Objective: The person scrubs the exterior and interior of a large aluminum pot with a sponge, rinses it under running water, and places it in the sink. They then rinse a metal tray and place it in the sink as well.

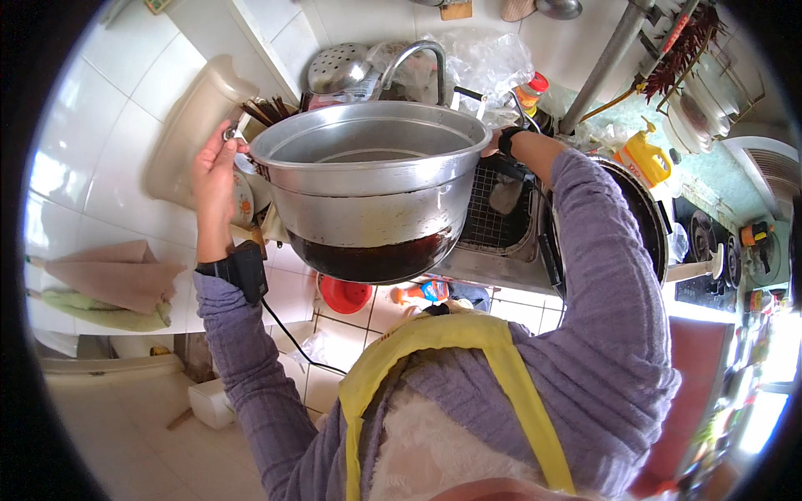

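A large aluminium pot (369,213) with a blackened bottom is tilted in front of me, its mouth facing away, above the sink area. My right hand (492,145) is at the right side of its rim, with the fingers partly hidden by the metal. To the left of the pot, my left hand (216,166) is raised, thumb and fingers pinched around a small shiny metal piece (230,132); what it belongs to is unclear. Behind the pot rises a curved metal faucet (440,69). Its spout end is hidden by the pot.
Right of the pot lies a wire rack (495,210) in a sink basin, beside a large dark pan (648,219). Chopsticks (266,111) stand at the left. A yellow jug (645,156) stands on the right. Below are a red basin (344,294) and an orange bottle (421,292).
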`<state>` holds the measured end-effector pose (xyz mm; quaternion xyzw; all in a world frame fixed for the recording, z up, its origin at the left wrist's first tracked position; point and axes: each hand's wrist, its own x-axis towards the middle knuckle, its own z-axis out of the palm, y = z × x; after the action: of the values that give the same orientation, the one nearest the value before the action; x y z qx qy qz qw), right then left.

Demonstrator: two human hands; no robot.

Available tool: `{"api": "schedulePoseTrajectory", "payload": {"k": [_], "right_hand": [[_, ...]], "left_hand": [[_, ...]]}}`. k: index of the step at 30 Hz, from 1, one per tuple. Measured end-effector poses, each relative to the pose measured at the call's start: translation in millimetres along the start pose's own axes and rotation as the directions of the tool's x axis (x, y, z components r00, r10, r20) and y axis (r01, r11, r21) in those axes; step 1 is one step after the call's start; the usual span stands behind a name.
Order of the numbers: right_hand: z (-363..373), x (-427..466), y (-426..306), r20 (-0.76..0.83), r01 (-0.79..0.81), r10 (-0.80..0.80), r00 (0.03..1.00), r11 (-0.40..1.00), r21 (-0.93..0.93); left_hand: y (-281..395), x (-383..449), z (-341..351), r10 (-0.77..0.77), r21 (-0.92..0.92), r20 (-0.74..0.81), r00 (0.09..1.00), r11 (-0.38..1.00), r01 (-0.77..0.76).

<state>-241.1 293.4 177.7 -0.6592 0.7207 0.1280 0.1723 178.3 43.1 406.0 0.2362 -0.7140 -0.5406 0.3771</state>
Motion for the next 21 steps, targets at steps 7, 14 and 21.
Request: {"api": "schedulePoseTrajectory", "payload": {"k": [7, 14, 21], "right_hand": [[-29, -7, -34, 0.089, -0.019, 0.020, 0.996, 1.000, -0.008], [-23, -15, -41, -0.006, 0.008, -0.008, 1.000, 1.000, 0.023], [-50, -42, -25, 0.138, -0.158, 0.136, 0.981, 0.974, 0.162]], "left_hand": [[-4, 18, -11, -0.012, -0.079, -0.002, 1.000, 0.997, 0.012], [-4, 21, -8, 0.027, -0.082, 0.040, 0.999, 0.996, -0.024], [-2, 19, -9, -0.010, -0.049, 0.069, 0.998, 0.999, 0.013]]}}
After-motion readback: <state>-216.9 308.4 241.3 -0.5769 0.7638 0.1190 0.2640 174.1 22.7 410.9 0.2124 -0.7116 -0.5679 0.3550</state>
